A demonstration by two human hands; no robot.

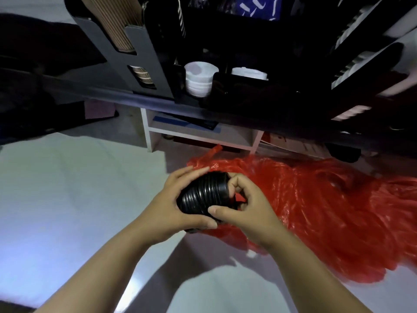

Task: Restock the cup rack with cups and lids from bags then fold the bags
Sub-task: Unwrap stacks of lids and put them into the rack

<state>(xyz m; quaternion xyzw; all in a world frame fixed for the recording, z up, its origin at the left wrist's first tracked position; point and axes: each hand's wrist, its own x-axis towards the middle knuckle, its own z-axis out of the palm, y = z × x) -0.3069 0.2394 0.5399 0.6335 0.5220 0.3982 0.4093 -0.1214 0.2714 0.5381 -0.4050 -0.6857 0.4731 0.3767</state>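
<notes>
Left hand [178, 199] and right hand [246, 206] clasped the lid stack [203, 195] by its ends, axis sideways, cup rack [155, 64] upper-frame.

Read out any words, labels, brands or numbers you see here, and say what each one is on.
No text is readable in this picture.
Blue panel at the top: white marks, too blurred to read as letters.
Black lids: no lettering shows.
Red bag: no print shows.
</notes>
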